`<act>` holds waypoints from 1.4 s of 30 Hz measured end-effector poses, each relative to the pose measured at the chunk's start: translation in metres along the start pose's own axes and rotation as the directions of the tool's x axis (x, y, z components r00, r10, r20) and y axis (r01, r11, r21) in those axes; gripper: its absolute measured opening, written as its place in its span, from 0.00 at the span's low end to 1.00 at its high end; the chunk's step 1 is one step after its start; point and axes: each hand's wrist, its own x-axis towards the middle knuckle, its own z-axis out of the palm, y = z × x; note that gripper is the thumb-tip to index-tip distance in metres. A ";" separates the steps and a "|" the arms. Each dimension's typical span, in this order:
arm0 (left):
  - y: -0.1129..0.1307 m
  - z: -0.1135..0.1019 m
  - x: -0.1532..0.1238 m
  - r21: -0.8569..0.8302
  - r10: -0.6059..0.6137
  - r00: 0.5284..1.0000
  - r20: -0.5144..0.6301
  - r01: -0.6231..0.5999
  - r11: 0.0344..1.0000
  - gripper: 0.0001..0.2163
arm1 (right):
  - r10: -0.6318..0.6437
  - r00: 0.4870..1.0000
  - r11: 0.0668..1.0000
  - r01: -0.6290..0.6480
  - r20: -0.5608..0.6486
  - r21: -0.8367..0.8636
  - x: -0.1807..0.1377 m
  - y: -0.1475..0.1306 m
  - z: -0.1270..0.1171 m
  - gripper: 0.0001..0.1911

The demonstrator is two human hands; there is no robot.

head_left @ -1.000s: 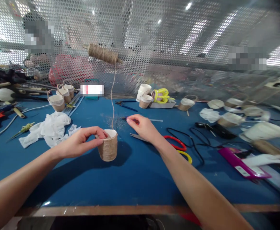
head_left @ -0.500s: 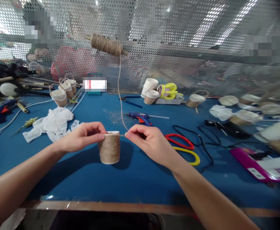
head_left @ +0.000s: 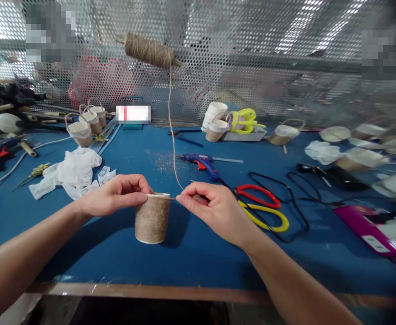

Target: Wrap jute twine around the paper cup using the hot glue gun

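A small paper cup (head_left: 151, 221), wrapped in brown twine with a white rim and base edge showing, hangs just above the blue table. My left hand (head_left: 118, 195) pinches its rim, thumb outside and fingers at the inside. To the right of the cup, my right hand (head_left: 211, 205) is closed on the twine (head_left: 170, 104), pulling a short straight length from the cup's upper edge. From that hand the strand rises to a twine spool (head_left: 149, 49) on a stick at the mesh wall. Behind the right hand lies a blue glue gun (head_left: 203, 164).
Red-and-yellow-handled scissors (head_left: 262, 212) and a black cable lie right of my right hand. White lace cloth (head_left: 72, 169) is at the left. Small cups with handles (head_left: 79, 132) stand at the back left. White cups (head_left: 214, 115) and a purple box (head_left: 367, 230) are farther right.
The cup has tilted slightly, its base shifting left. The view has tipped down a little. Both hands keep their grips, with the twine still stretched between cup and right hand.
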 end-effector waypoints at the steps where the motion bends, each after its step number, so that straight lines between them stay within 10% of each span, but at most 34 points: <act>1: 0.000 0.000 0.000 -0.015 -0.004 1.000 0.005 0.005 1.000 0.08 | 0.001 1.000 1.000 -0.001 0.003 0.004 0.000 0.000 0.000 0.11; 21: -0.003 0.009 0.000 -0.348 0.039 0.998 0.046 -0.021 0.937 0.09 | -0.041 0.978 0.938 -0.033 0.205 0.346 0.004 0.005 0.005 0.08; 26: -0.015 0.006 0.012 -0.386 0.059 0.984 -0.171 -0.122 0.915 0.15 | -0.062 0.990 0.966 0.028 0.125 0.257 0.004 0.003 -0.002 0.10; 32: -0.024 -0.002 0.022 -0.416 -0.067 0.835 -0.546 -0.201 0.887 0.10 | -0.050 0.998 0.997 0.052 -0.034 0.065 0.005 0.010 0.000 0.10; 42: -0.024 0.000 0.022 -0.256 -0.001 0.820 -0.572 -0.177 0.950 0.18 | -0.167 0.984 0.981 0.161 -0.054 -0.111 0.007 0.016 0.007 0.10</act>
